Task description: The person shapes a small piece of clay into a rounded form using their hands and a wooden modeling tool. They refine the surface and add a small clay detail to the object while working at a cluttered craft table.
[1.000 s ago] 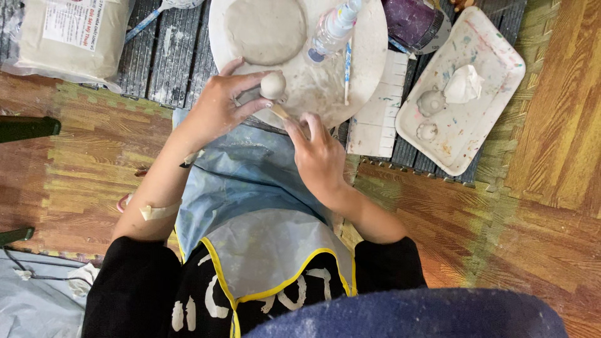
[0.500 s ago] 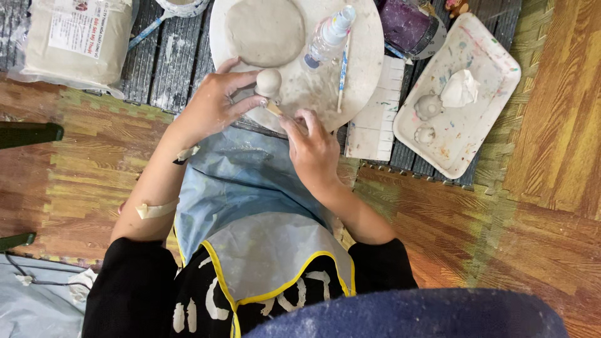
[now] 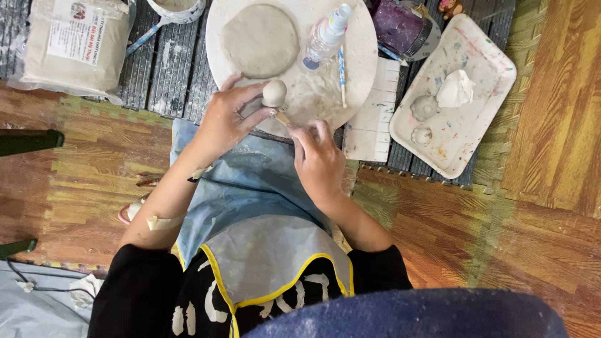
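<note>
My left hand (image 3: 226,120) grips a small grey clay ball (image 3: 274,92) between thumb and fingers at the near edge of a round white work board (image 3: 363,44). My right hand (image 3: 318,155) holds a thin wooden modelling tool (image 3: 283,117) whose tip touches the underside of the ball. A flat round clay disc (image 3: 259,39) lies on the board beyond the ball. Beside the disc stand a clear spray bottle (image 3: 324,36) and a thin blue-handled tool (image 3: 342,65). A pale blue apron covers my lap.
A bagged block of clay (image 3: 70,42) lies far left. A white tray (image 3: 476,144) with small clay pieces and a crumpled tissue sits at the right. A purple tub (image 3: 400,25) stands behind it. A white cup (image 3: 175,9) with a brush is at the top.
Both hands stay at the ball; the right hand has shifted slightly and the tool tip now meets the ball's underside. The view has drifted a little.
</note>
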